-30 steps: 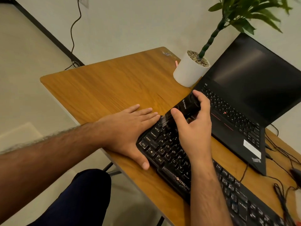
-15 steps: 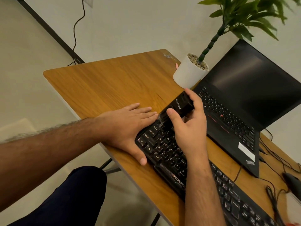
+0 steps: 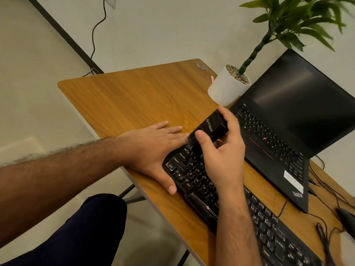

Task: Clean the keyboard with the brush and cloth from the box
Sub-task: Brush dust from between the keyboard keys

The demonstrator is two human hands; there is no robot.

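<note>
A black keyboard [image 3: 194,181] lies slantwise along the near edge of a wooden table [image 3: 146,100]. My right hand [image 3: 221,158] grips a black brush [image 3: 209,127] with white lettering, thumb on one side and fingers over the far side. Its bristle end points down at the keyboard's upper left corner. My left hand [image 3: 151,148] lies flat on the table with straight fingers, pressed against the keyboard's left end, thumb along its front edge. No cloth or box is in view.
An open black laptop [image 3: 292,131] stands behind the keyboard. A white pot with a green plant [image 3: 226,87] is at its left. Cables [image 3: 324,191] and a dark mouse [image 3: 345,217] lie at the right. My knee [image 3: 82,231] is below the table edge.
My right hand has shifted the brush slightly toward the keyboard's far left corner. The left hand has stayed flat against the keyboard's end. The camera has tilted a little.
</note>
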